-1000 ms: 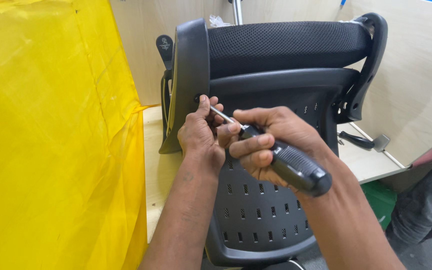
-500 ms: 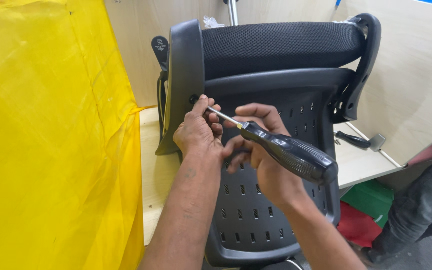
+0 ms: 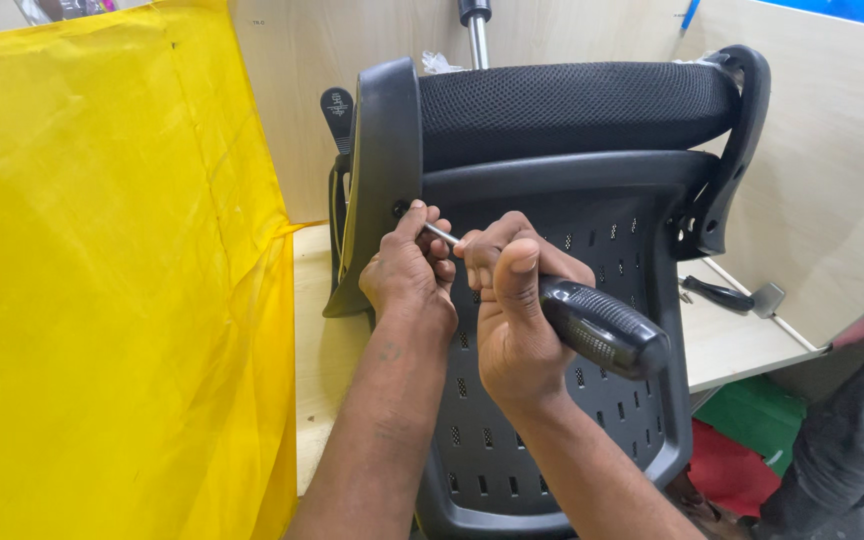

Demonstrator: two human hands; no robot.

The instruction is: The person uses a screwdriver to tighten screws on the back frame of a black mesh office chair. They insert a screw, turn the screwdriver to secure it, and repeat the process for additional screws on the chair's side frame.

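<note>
Both your hands work on the chair (image 3: 552, 300), which lies on its side on the surface (image 3: 732, 345). Your right hand (image 3: 517, 320) has its grip closed tight round the screwdriver (image 3: 592, 322) by the black handle, thumb up, shaft angled up-left to the armrest (image 3: 384, 170). Your left hand (image 3: 407, 270) has fingers curled at the shaft tip against the armrest's inner edge; whether they pinch the shaft or a screw is hard to tell. Yellow sheet (image 3: 112, 280) hangs just left. A second tool (image 3: 722, 295) lies on the surface right of the chair. Another person's leg (image 3: 842, 440) shows far right.
</note>
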